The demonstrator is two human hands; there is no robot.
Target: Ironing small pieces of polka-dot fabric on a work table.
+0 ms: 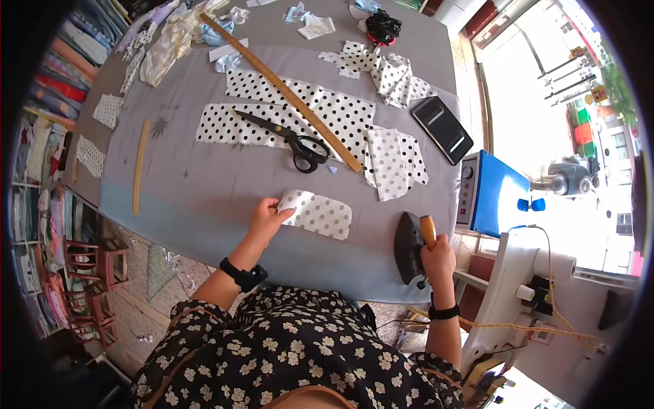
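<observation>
My left hand (264, 221) pinches the left edge of a small white polka-dot fabric piece (321, 216) between thumb and fingers. That piece lies on the grey table cover, its dots showing pale grey. At the table's right front edge, my right hand (438, 259) grips the wooden handle of a dark clothes iron (406, 250). The iron is to the right of the fabric piece, apart from it. Beyond my hands, black-handled fabric shears (306, 151) rest on white cloth with black dots (217, 125). A long wooden ruler (286, 93) crosses the same cloth diagonally.
More dotted pieces (391, 161) and a black phone (442, 131) lie at the right. A shorter wooden ruler (140, 168) is at the left. Fabric scraps (168, 48) cover the far left. A blue box with a dial (498, 194) stands beside the table; a cord (490, 324) runs rightward.
</observation>
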